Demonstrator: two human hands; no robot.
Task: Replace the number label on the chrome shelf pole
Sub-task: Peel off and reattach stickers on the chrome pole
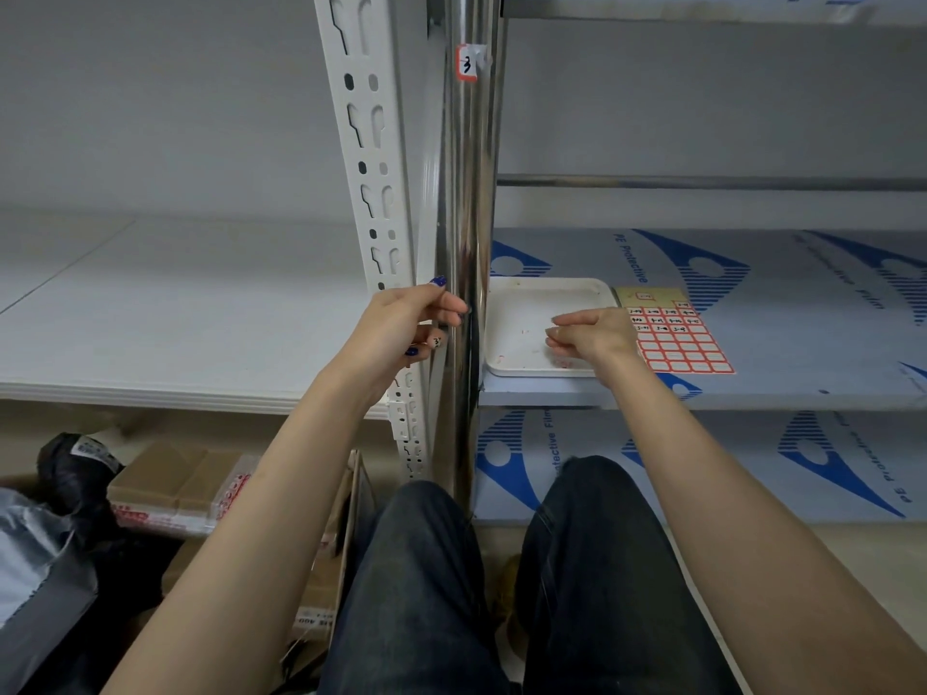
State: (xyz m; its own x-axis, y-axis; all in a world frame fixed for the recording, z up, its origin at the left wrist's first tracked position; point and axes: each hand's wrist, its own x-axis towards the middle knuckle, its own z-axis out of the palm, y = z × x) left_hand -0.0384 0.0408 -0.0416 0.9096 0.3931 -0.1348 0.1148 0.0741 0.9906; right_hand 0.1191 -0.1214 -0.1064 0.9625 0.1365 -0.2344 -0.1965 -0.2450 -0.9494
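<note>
1. Because the chrome pole [464,218] stands upright, its long axis runs straight up the scene, and the number label [468,62] marked 3 sits high on it, well above both hands.
2. The left hand [401,323] is the nearer one: its fingertips [459,309] touch the pole's left face at shelf height. A small label with writing seems stuck to one curled finger; the hand is half curled and grips nothing firmly that I can see.
3. The right hand [592,336] hovers to the right of the pole over the white tray [526,303], fingers loosely pinched; whether it holds a scrap I cannot tell.
4. The label sheet [674,333] lies just right of the tray, on the steel shelf [802,313].
5. In my judgement the coming move is a straight reach upward along the pole. The white slotted upright [371,158] crowds the left side closely, so open room lies on the near face and to the right, under the cross rail [702,183].
</note>
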